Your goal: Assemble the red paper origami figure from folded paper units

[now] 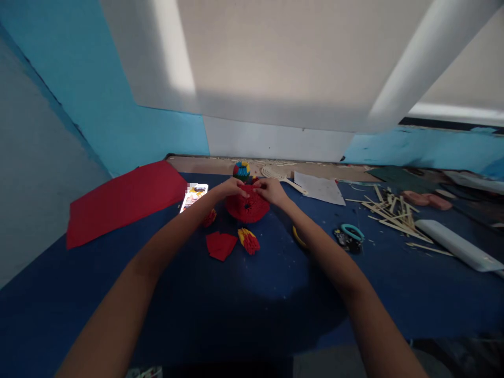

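Both hands, left hand [230, 188] & right hand [270, 191], fingers pinching the red paper dome [248, 206] rim; too much squeeze prob pops folded pieces loose.

I see open blue cloth [252, 304] btwn the forearms, nr edge clear for passage. Ahead: red paper pieces [220, 245] and folded stack [249, 240] just below red disc [247, 207]. Right approach cluttered w/ teal ring [352, 231], wooden sticks [394, 212]. Left: phone [193, 196], red sheet [124, 199]
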### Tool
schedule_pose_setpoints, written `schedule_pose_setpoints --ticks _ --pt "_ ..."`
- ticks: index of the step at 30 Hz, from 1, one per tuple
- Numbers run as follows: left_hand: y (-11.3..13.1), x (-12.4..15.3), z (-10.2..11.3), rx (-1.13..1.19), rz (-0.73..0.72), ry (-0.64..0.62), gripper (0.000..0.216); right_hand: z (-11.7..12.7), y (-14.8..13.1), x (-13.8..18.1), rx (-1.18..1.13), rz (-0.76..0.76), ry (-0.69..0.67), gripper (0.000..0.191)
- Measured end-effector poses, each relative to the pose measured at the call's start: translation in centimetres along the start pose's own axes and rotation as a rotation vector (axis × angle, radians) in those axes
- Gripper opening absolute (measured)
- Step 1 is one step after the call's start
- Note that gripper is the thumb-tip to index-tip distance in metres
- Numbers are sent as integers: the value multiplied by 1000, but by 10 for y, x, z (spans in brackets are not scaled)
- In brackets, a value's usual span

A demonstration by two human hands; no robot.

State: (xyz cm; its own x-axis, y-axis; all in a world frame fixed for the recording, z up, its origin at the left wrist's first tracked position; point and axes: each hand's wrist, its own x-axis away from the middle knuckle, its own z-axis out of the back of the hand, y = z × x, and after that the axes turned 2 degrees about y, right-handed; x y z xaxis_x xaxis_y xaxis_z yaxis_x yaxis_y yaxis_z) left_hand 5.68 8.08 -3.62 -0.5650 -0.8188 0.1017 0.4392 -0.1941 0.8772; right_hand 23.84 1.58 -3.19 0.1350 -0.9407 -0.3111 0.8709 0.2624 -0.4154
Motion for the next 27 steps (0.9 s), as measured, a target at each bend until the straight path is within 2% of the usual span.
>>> schedule_pose_setpoints --ticks 4,9,11,14,17,18,21,24,27 --pt "5 -3 -1 -8 -110 -123 20 2 -7 1 -2 33 -31 19" --pt "2 -6 -4 -48 -119 -104 14 -3 -26 9 249 35 -52 27" --pt "0 -5 -3 -37 -109 -90 12 -6 -28 10 265 57 -54 29" --pt "-1 0 0 -16 -101 -42 12 -9 -17 9 97 57 20 34" --pt "1 7 4 -18 -110 80 16 -11 2 3 -191 -4 57 67" --pt "3 10 5 -25 -138 120 20 -10 7 1 -269 -26 30 66" --pt "8 14 10 -58 -268 170 27 -9 14 -2 -389 -37 -41 42" --pt "11 18 15 -178 -358 144 34 -6 8 0 -339 2 10 32" --pt "13 26 15 -382 -365 154 62 -3 -2 5 -219 12 57 31"
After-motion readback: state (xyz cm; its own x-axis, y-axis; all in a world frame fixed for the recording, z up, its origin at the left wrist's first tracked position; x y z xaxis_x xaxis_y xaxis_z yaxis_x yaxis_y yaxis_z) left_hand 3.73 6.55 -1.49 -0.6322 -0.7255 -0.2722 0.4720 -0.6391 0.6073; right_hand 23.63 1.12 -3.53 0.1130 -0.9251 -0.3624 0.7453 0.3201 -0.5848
